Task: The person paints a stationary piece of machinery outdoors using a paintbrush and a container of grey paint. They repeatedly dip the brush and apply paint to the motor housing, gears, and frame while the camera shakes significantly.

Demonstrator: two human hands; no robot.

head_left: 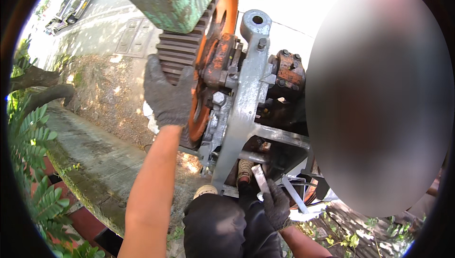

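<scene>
No text, label, brand, number or sign can be read.

A large grey oval blur [379, 96] masks the right side; the top edge crops a weathered green metal bucket [177, 9] hiding part of an orange toothed gear wheel [177, 49].
</scene>
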